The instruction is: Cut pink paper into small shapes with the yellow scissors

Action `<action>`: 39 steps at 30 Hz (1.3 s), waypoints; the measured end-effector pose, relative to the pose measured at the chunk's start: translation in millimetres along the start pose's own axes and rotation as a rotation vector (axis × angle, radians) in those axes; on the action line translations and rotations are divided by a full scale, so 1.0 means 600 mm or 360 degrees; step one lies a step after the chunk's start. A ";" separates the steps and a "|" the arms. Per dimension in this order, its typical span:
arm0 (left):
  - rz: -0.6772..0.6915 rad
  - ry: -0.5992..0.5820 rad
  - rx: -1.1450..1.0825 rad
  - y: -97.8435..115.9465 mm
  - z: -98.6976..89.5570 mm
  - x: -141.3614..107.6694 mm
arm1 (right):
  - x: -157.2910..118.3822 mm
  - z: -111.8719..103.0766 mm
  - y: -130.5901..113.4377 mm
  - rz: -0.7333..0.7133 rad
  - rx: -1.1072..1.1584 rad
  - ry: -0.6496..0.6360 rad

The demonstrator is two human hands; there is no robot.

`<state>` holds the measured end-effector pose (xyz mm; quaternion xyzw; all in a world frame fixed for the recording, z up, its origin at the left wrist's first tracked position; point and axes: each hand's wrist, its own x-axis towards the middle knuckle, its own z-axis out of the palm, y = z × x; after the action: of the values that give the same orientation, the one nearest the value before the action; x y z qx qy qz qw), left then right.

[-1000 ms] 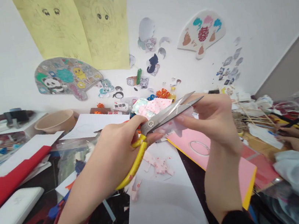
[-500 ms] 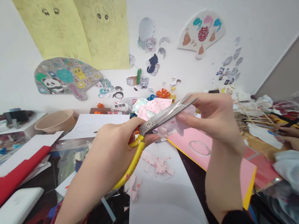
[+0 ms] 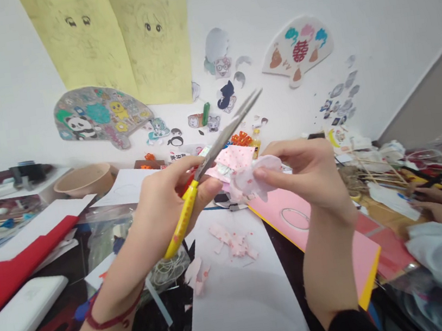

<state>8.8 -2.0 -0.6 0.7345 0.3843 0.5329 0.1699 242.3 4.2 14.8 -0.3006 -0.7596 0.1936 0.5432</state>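
Note:
My left hand (image 3: 172,199) grips the yellow-handled scissors (image 3: 218,145), whose blades are nearly together and point up and to the right. Between the thumb and fingers of my right hand (image 3: 307,175) is a small pale pink piece of paper (image 3: 255,178) with a wavy cut edge and a few pinkish spots. The blades stand apart from this piece, up and to its left. Below, paper scraps (image 3: 235,242) with pink marks lie on a long white sheet (image 3: 240,305). Behind my hands rests a pink dotted sheet (image 3: 238,155), partly covered.
A pink card (image 3: 281,217) with a yellow edge lies right of the white sheet. On the left are a red folder (image 3: 21,265), a white box-like object (image 3: 25,324) and a round bowl (image 3: 83,180). Another person's hand (image 3: 436,206) works at far right, near thin sticks (image 3: 381,165).
The scissors have come away from the pale pink paper and swung upward, their blades closing. My left hand has drawn back slightly left. My right hand still holds the piece.

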 end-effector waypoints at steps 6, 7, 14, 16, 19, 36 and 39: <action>-0.0277 0.0101 -0.0682 0.020 0.040 -0.004 | 0.007 0.020 0.004 0.0052 0.0042 -0.0085; -0.0282 0.0110 -0.0714 0.021 0.042 -0.004 | 0.009 0.024 0.007 0.0066 0.0062 -0.0077; -0.0135 0.0332 -0.0603 0.009 0.045 -0.009 | 0.019 0.065 0.026 0.0214 0.0476 0.0154; -0.0109 0.0339 -0.0495 0.009 0.043 -0.009 | 0.021 0.076 0.029 0.0212 0.0545 0.0241; -0.0106 0.0298 -0.0284 0.011 0.035 -0.005 | 0.023 0.085 0.031 0.0161 0.0563 0.0356; 0.0274 -0.0053 0.0714 0.001 0.016 -0.004 | 0.015 0.059 0.036 -0.0342 0.0166 0.0634; 0.0307 -0.0042 0.0720 0.002 0.017 -0.005 | 0.015 0.060 0.034 -0.0343 0.0188 0.0602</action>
<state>18.3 -3.1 -5.8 0.7941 0.4197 0.4372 -0.0456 211.2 26.3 -3.5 -0.2163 -0.6594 0.1187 0.7102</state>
